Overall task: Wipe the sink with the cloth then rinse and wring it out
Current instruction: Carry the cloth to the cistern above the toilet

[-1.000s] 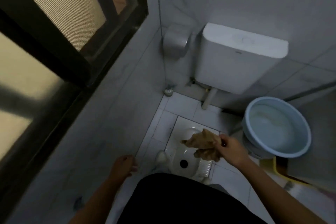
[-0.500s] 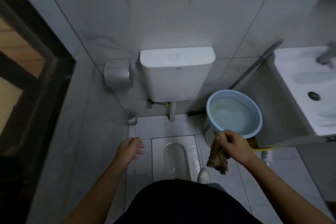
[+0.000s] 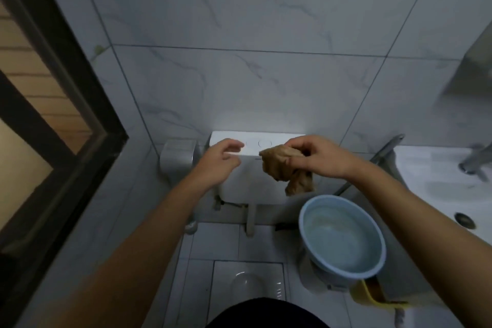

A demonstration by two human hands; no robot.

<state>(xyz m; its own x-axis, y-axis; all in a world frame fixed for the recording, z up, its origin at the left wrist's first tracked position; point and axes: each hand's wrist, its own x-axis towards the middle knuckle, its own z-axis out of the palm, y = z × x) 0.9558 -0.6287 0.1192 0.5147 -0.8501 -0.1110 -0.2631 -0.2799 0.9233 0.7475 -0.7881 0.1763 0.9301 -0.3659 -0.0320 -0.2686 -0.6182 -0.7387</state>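
Tiled bathroom, water-filled blue basin [image 3: 314, 237] below cloth [image 3: 279, 168] in right hand [image 3: 319, 157].

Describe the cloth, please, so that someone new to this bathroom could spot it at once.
Find the white cistern on the marbled wall. Just in front of its right end, the right hand pinches a crumpled tan cloth that dangles above the blue basin. It is the only brown, soft thing there.

R hand [image 3: 323, 158] gripping cloth [image 3: 282, 168], L hand [image 3: 217, 161] open, sink [image 3: 436, 181] right
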